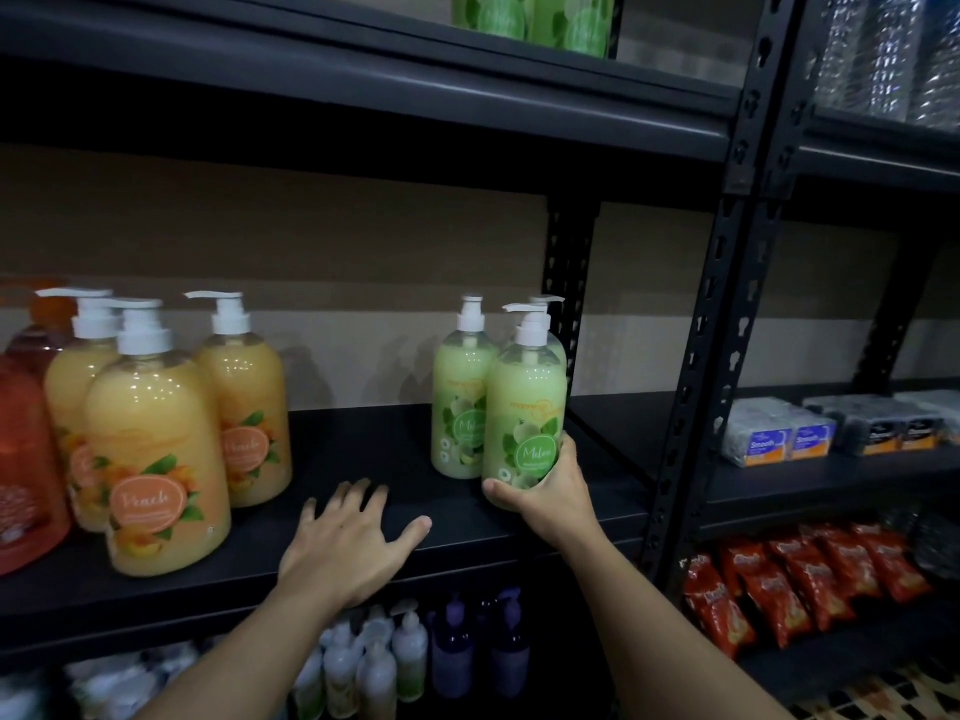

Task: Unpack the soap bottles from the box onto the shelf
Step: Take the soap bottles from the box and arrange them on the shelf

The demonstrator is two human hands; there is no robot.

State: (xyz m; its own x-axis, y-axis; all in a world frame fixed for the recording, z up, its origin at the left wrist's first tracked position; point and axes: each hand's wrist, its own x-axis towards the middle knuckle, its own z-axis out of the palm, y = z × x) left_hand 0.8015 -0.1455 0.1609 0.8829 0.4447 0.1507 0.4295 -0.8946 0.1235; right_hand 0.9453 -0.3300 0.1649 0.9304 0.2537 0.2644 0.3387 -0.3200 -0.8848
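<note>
Hands at the black metal shelf (363,439), seen from my remote station: the left hand (353,537) lies flat on the shelf's front edge, fingers spread and relaxed, holding nothing. The right hand (553,491) grips the base of a pale-green plastic pump bottle labelled Melon (524,402), which is upright at the shelf's right end, just in front of two matching green bottles (460,402) (labels facing out). Orange Peach pump bottles (156,449) stand well to the left.
</note>
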